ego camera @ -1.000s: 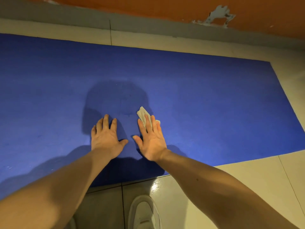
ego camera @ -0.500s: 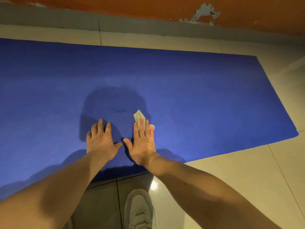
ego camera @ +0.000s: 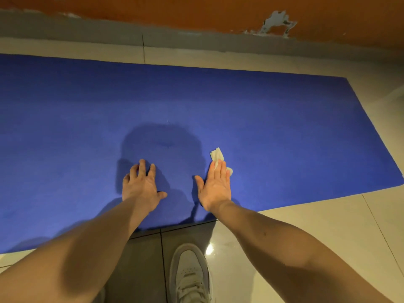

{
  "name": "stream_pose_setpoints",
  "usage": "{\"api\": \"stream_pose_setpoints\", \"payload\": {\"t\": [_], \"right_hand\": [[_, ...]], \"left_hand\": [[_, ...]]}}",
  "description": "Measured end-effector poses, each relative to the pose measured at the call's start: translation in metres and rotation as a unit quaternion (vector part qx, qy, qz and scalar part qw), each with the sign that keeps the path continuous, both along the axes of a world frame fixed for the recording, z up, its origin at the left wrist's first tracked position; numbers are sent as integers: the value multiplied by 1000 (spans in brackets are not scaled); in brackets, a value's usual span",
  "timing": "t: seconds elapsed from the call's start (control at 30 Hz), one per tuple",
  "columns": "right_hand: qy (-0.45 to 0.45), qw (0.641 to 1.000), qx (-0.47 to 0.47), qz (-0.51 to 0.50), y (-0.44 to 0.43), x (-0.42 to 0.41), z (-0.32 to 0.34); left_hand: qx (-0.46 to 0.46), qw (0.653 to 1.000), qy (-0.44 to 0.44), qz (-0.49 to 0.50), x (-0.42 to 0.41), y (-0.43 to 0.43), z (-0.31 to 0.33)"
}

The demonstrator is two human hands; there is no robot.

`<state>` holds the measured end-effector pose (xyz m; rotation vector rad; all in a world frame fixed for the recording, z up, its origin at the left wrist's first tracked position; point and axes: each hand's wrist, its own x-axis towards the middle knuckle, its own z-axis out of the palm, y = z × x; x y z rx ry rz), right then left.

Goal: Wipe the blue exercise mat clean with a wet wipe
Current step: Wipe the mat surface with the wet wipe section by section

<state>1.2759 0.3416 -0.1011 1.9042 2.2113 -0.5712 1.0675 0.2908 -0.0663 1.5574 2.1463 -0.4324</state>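
Note:
The blue exercise mat (ego camera: 273, 119) lies flat on the tiled floor and fills most of the head view. My right hand (ego camera: 215, 186) presses flat on it near its front edge, straight fingers on a crumpled white wet wipe (ego camera: 217, 157) that sticks out past the fingertips. My left hand (ego camera: 141, 184) rests palm down on the mat to the left, fingers spread and slightly bent, holding nothing.
A white sneaker (ego camera: 190, 272) stands on the shiny floor tiles (ego camera: 328, 232) just below the mat's front edge. Behind the mat runs a grey skirting (ego camera: 196, 40) under an orange wall with chipped paint (ego camera: 277, 22). The mat's right end (ego camera: 371, 136) is in sight.
My right hand has slid the wipe to the right, away from my left hand, so the gap between the hands has widened. The left hand stays pressed on the mat.

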Motion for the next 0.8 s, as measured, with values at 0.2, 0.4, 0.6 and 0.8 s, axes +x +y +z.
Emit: {"api": "stream_pose_setpoints", "payload": {"t": [0.2, 0.4, 0.6, 0.8], "right_hand": [[55, 980, 25, 190, -47, -27, -11], [85, 991, 60, 88, -15, 34, -5], [38, 997, 63, -5, -30, 23, -2], [32, 985, 9, 172, -80, -6, -6]], "left_hand": [[-4, 1000, 18, 1, 4, 1, 1], [25, 1000, -10, 5, 6, -18, -1], [-3, 1000, -3, -12, 9, -33, -2], [-13, 1000, 13, -3, 15, -32, 1]]}}
